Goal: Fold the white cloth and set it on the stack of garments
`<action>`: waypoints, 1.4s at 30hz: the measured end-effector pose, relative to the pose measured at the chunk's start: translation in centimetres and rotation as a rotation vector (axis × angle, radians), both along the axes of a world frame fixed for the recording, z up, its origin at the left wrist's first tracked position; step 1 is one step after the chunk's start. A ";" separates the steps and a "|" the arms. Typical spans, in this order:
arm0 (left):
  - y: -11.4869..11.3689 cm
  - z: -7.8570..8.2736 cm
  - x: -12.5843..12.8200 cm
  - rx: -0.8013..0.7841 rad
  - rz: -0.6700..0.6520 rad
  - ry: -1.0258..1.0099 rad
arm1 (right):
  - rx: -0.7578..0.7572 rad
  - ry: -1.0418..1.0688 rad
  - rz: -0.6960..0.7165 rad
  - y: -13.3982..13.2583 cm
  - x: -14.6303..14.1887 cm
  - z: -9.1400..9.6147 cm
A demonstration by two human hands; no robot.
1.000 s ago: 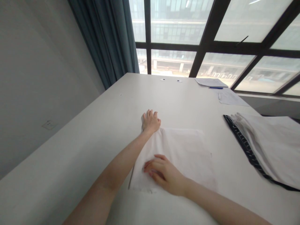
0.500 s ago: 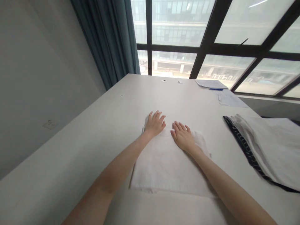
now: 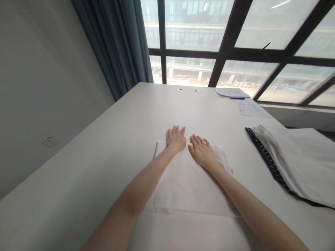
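Observation:
A white folded cloth (image 3: pixel 188 188) lies flat on the white table (image 3: pixel 110 150) in front of me. On its far edge rests my left hand (image 3: pixel 177 138), palm down with fingers spread and pointing away. My right hand (image 3: pixel 201 150) lies flat on the same edge, just to the right, its fingers stretched out and nothing gripped. Only a small gap parts the two hands. The cloth's near edge looks slightly frayed, and my forearms cover parts of both its sides.
At the right, a stack of white cloth (image 3: pixel 303 157) lies on a black sheet with white marks (image 3: pixel 272 170). Papers (image 3: pixel 231 92) and a blue pen (image 3: pixel 237 98) sit at the far right corner. Beyond are a window (image 3: pixel 193 31) and a blue curtain (image 3: pixel 117 42); a wall is left.
My left hand has slid right along the cloth's far edge, closer to my right hand, uncovering the far left corner. My right hand stays in place on the cloth. The view has shifted slightly.

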State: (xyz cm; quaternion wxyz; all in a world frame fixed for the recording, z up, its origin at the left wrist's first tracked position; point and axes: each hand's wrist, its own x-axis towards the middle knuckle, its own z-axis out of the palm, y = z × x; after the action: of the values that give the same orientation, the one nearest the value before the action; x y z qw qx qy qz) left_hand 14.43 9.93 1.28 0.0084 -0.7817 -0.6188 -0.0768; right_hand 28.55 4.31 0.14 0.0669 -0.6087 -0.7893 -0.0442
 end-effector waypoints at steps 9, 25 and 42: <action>0.6 0.0 -3.6 0.011 0.064 0.026 | -0.015 0.015 0.004 0.1 0.1 0.2; 0.2 -0.4 -6.1 0.020 0.161 0.022 | -0.050 0.176 -0.110 3.7 -2.2 1.5; 0.1 -0.3 -6.3 0.005 0.159 0.005 | 0.082 0.064 -0.047 5.3 -0.1 1.0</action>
State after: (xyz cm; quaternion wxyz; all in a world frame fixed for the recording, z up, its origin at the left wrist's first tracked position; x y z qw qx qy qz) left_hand 8.11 10.03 0.99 0.0178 -0.7303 -0.6787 -0.0756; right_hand 28.50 9.58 1.11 0.1159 -0.6248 -0.7699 -0.0586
